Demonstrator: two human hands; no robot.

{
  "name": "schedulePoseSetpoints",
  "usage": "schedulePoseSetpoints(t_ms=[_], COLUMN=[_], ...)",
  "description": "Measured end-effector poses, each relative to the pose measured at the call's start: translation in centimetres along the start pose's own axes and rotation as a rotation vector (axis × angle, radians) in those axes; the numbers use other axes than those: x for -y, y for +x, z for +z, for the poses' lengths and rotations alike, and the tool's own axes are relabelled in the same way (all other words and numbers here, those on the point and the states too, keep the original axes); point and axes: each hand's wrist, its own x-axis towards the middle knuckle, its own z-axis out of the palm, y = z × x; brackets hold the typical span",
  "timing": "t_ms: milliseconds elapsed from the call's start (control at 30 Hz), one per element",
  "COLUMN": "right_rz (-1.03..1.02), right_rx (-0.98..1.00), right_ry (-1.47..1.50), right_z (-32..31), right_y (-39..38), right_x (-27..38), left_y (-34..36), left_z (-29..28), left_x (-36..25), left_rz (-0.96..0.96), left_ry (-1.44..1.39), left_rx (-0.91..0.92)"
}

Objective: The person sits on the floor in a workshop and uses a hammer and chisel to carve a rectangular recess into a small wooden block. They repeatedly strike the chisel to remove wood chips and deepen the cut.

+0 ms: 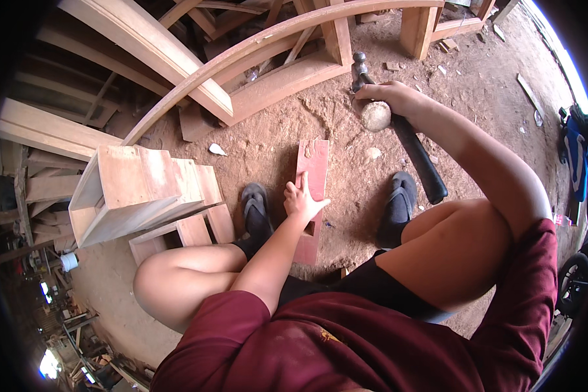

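Reddish slotted wooden block: The block [315, 171] is in the centre of the frame, on the dirt floor [356, 189] between the two dark sandals [402, 189]. Its long axis runs nearly straight up and down the frame, with a dark slot in its lower half and pale chips at its upper end.
Nearer hand: The left hand [300, 201] lies right across the block's middle, just above the slot; the right hand [391, 98] is up and to the right of it, apart from the wood.
Left fingers: Spread rather than clenched, the index finger pointing up along the block and the thumb reaching out past its right edge. The hand touches the block; how hard it presses, I cannot tell.
Right fingers: Wrapped around the hammer [419, 160] close to its metal head, in the upper right-centre of the frame.
Hammer line: It slants from the head at upper centre-right down to the dark handle's butt at right of centre, so the block lies down and to the left of the gripping fingers.
Pale round piece: A disc-like end [375, 116] shows just below the right hand; whether they touch, I cannot tell.
Left side: Pale wooden boxes [130, 179] stand beside the left sandal.
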Motion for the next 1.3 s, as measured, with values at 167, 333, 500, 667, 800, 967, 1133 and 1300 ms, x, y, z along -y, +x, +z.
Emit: schedulePoseSetpoints(t_ms=[167,333,500,667,800,967,1133,1300], right_rz=[-0.043,-0.094,-0.207,-0.009,0.076,0.116,0.052,-0.048], right_rx=[0.052,0.125,0.094,0.101,0.091,0.269,0.476,0.556], right_ry=[0.025,0.11,-0.156,0.001,-0.142,-0.294,-0.337,-0.528], right_z=[0.7,0.5,-0.1,0.4,1.9,5.2,8.7,10.2], right_y=[0.6,1.2,1.8,2.2,2.1,2.4,3.3,5.8], right_x=[-0.1,-1.3,-2.2,-2.1,-1.5,-1.0,-0.5,-0.1], left_y=[5.1,9.3,10.1,8.6,7.1,5.1,0.3,-0.5], left_z=[-0.6,-1.5,0.1,2.3,-2.1,-13.4,-16.7,-16.3], left_x=[0.6,0.8,2.2,3.1,2.4,-0.8,-4.2,-3.6], left_rz=[0.276,0.11,0.119,0.035,0.119,0.801,0.991,0.844], left_ry=[0.004,-0.078,-0.232,-0.39,-0.723,-0.523,-0.466,-0.584], left_rx=[-0.328,-0.269,-0.285,-0.285,-0.514,-0.77,-0.739,-0.704])
